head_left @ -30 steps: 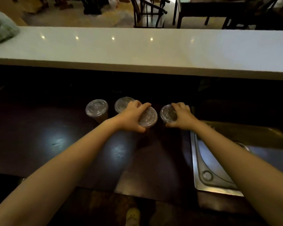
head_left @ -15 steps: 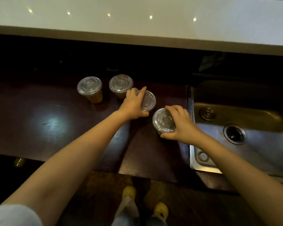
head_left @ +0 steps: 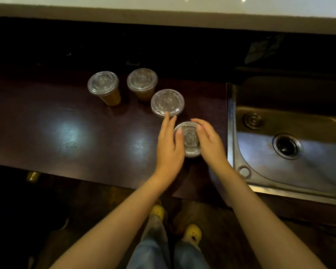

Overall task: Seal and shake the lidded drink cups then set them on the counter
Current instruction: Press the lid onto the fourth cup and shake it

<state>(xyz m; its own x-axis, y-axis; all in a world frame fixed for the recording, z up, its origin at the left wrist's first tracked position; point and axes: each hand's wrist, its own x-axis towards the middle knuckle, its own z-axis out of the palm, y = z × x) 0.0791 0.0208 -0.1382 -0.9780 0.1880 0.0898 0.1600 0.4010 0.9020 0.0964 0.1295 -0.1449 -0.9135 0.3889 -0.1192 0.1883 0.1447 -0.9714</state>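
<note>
Several clear plastic cups of amber drink with flat clear lids stand on the dark wooden counter (head_left: 76, 133). The nearest cup (head_left: 191, 141) is between both hands. My left hand (head_left: 170, 148) lies along its left side with the thumb on the lid and the fingers stretched forward. My right hand (head_left: 209, 144) wraps its right side, thumb also on the lid. Just beyond the left fingertips stands a third cup (head_left: 167, 101). Two more cups (head_left: 103, 84) (head_left: 142, 80) stand further back left, untouched.
A steel sink (head_left: 289, 152) with a drain is set into the counter directly right of my right hand. A raised white countertop (head_left: 163, 18) runs across the back above a dark recess. The counter's front edge lies under my wrists.
My left hand let go of the third cup and came back to the nearest cup. The right hand drew that cup closer to me. The camera tilted further down.
</note>
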